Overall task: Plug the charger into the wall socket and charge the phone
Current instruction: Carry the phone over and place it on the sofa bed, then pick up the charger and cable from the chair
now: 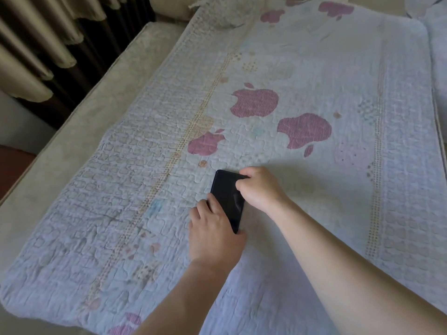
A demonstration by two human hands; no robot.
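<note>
A black phone (226, 193) lies screen up on a pale quilted cover (314, 76) with pink apple shapes. My left hand (214, 234) rests at the phone's near left edge, fingers against its side. My right hand (260, 187) is curled over the phone's far right edge, thumb on the screen. Both hands hold the phone, which still touches the cover. No charger, cable or wall socket is in view.
The cover lies over a beige sofa seat (79, 131) whose bare edge runs along the left. Brown and beige curtains (36, 44) hang at the far left. A second covered cushion (437, 52) sits at the right edge.
</note>
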